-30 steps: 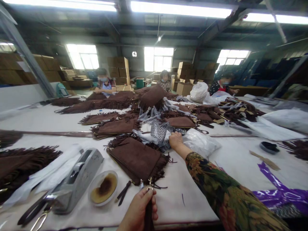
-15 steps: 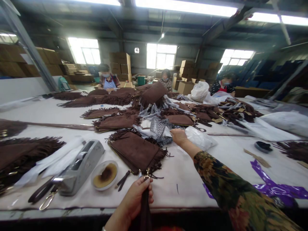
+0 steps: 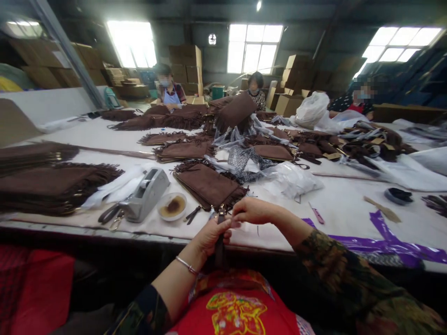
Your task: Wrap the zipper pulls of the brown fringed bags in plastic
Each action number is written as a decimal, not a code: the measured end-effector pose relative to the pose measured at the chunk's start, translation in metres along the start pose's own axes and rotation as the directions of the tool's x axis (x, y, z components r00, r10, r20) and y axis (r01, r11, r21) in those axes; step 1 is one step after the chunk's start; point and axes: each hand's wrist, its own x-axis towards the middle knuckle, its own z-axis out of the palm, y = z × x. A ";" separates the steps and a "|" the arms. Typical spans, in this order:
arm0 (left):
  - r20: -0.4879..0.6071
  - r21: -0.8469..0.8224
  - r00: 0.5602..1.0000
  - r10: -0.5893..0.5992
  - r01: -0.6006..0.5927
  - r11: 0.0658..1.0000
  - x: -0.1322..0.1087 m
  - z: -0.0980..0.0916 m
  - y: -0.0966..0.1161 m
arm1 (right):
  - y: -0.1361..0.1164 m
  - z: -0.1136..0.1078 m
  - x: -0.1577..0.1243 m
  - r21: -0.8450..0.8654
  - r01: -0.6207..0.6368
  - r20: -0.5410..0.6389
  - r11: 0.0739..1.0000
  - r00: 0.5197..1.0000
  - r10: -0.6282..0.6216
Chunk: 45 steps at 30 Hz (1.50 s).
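Note:
My left hand [image 3: 209, 236] is closed around a dark brown wrist strap [image 3: 220, 255], which hangs down past the table edge. The strap's gold clasp sits just above my thumb, at the front corner of a brown fringed pouch [image 3: 207, 186] lying flat. Beside it, my right hand [image 3: 256, 211] is pinched close to the left fingertips. A small pale bit shows at its fingers, too small to name. Behind the pouch are a black-and-white patterned cloth [image 3: 242, 158] and a crumpled clear plastic bag [image 3: 291, 181].
Left of the pouch stand a grey tape dispenser [image 3: 148, 195] and a shallow dish [image 3: 172, 207]. Stacked fringed pouches [image 3: 45, 186] lie farther left. A pink-handled tool [image 3: 316, 214] and purple plastic strips [image 3: 387, 237] lie right. Several people sit across the table.
My right hand has come back from the patterned cloth to meet my left hand. The left still holds the strap. The view has tipped downward, showing a red apron.

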 end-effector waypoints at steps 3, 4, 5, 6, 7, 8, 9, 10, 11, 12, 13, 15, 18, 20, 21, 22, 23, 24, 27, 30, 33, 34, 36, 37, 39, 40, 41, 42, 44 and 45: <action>-0.072 0.054 0.996 0.050 -0.046 0.997 -0.001 0.002 -0.007 | 0.010 0.010 0.014 0.244 -0.074 -0.328 0.967 0.932 0.155; -0.104 0.054 0.992 0.070 -0.064 0.996 -0.001 0.002 -0.008 | 0.014 0.015 0.015 0.364 -0.080 -0.413 0.928 0.879 0.238; -0.132 0.051 0.987 0.088 -0.082 0.995 -0.002 0.000 -0.009 | 0.017 0.022 0.014 0.460 -0.081 -0.463 0.884 0.828 0.317; -0.157 0.053 0.982 0.104 -0.097 0.994 -0.002 -0.001 -0.010 | 0.021 0.029 0.012 0.525 -0.086 -0.479 0.847 0.793 0.377; -0.175 0.060 0.978 0.117 -0.108 0.992 -0.002 -0.002 -0.010 | 0.024 0.037 0.008 0.558 -0.101 -0.469 0.824 0.781 0.413; -0.187 0.074 0.974 0.129 -0.117 0.990 -0.001 -0.002 -0.011 | 0.025 0.045 0.004 0.565 -0.120 -0.439 0.816 0.794 0.421; -0.191 0.099 0.971 0.143 -0.126 0.987 -0.001 -0.002 -0.012 | 0.026 0.053 0.000 0.562 -0.135 -0.404 0.816 0.817 0.412; -0.191 0.134 0.969 0.157 -0.133 0.982 0.000 -0.001 -0.014 | 0.025 0.059 -0.004 0.559 -0.132 -0.378 0.819 0.838 0.393; -0.191 0.175 0.967 0.167 -0.134 0.975 0.002 0.001 -0.016 | 0.023 0.065 -0.007 0.560 -0.115 -0.375 0.820 0.848 0.375; -0.202 0.220 0.964 0.173 -0.127 0.967 0.002 0.004 -0.018 | 0.021 0.069 -0.009 0.562 -0.090 -0.399 0.822 0.841 0.365; -0.218 0.261 0.960 0.172 -0.113 0.959 0.002 0.007 -0.020 | 0.018 0.071 -0.010 0.558 -0.069 -0.437 0.827 0.823 0.364; -0.242 0.304 0.959 0.146 -0.068 0.950 -0.001 0.011 -0.024 | 0.014 0.070 -0.014 0.547 -0.065 -0.505 0.835 0.770 0.391; -0.169 0.284 0.985 0.035 0.015 0.959 -0.018 0.010 -0.024 | 0.011 0.062 -0.029 0.514 -0.121 -0.502 0.849 0.761 0.412; -0.083 0.294 0.995 -0.049 0.071 0.953 -0.032 0.004 -0.017 | 0.010 0.059 -0.042 0.497 -0.171 -0.438 0.851 0.797 0.415; -0.060 0.303 0.995 -0.075 0.090 0.949 -0.037 0.002 -0.013 | 0.010 0.060 -0.048 0.491 -0.200 -0.395 0.848 0.816 0.421; -0.052 0.305 0.994 -0.092 0.103 0.947 -0.041 -0.001 -0.009 | 0.010 0.063 -0.053 0.488 -0.229 -0.353 0.842 0.831 0.430; -0.060 0.295 0.993 -0.100 0.113 0.949 -0.043 -0.002 -0.006 | 0.009 0.068 -0.056 0.495 -0.248 -0.319 0.833 0.840 0.440; -0.082 0.266 0.992 -0.099 0.118 0.957 -0.042 -0.003 -0.004 | 0.008 0.075 -0.056 0.515 -0.255 -0.296 0.818 0.843 0.449; -0.173 0.112 0.981 -0.086 0.106 0.988 -0.031 0.000 -0.008 | 0.005 0.103 -0.048 0.653 -0.215 -0.270 0.726 0.829 0.489; -0.232 0.015 0.972 -0.043 0.048 0.999 -0.021 0.006 -0.022 | -0.001 0.125 -0.041 0.786 -0.176 -0.224 0.593 0.813 0.538; -0.236 0.048 0.968 -0.081 0.095 0.994 -0.024 0.008 -0.030 | -0.008 0.129 -0.049 0.827 -0.155 -0.206 0.540 0.810 0.549; -0.231 0.070 0.966 -0.119 0.138 0.988 -0.028 0.007 -0.030 | -0.008 0.127 -0.055 0.825 -0.158 -0.207 0.542 0.808 0.551; -0.225 0.115 0.959 -0.175 0.205 0.972 -0.036 0.006 -0.026 | -0.008 0.121 -0.069 0.809 -0.174 -0.211 0.561 0.805 0.554; -0.215 0.138 0.958 -0.189 0.222 0.965 -0.040 0.006 -0.023 | -0.007 0.118 -0.076 0.800 -0.188 -0.208 0.570 0.804 0.557; -0.174 0.181 0.964 -0.202 0.233 0.956 -0.045 0.004 -0.015 | -0.005 0.116 -0.085 0.783 -0.216 -0.190 0.584 0.810 0.555; -0.144 0.187 0.967 -0.208 0.233 0.954 -0.046 0.004 -0.010 | -0.004 0.116 -0.088 0.779 -0.226 -0.175 0.585 0.817 0.549; -0.113 0.178 0.971 -0.210 0.228 0.957 -0.046 0.004 -0.006 | -0.005 0.118 -0.089 0.782 -0.231 -0.157 0.579 0.826 0.542; -0.091 0.161 0.975 -0.201 0.213 0.964 -0.044 0.005 -0.002 | -0.007 0.119 -0.088 0.788 -0.233 -0.139 0.569 0.834 0.534; -0.084 0.130 0.987 -0.138 0.149 0.980 -0.039 0.007 0.006 | -0.012 0.123 -0.085 0.806 -0.228 -0.116 0.547 0.844 0.523; -0.091 0.128 0.991 -0.097 0.108 0.986 -0.036 0.008 0.010 | -0.015 0.124 -0.083 0.813 -0.224 -0.113 0.537 0.844 0.524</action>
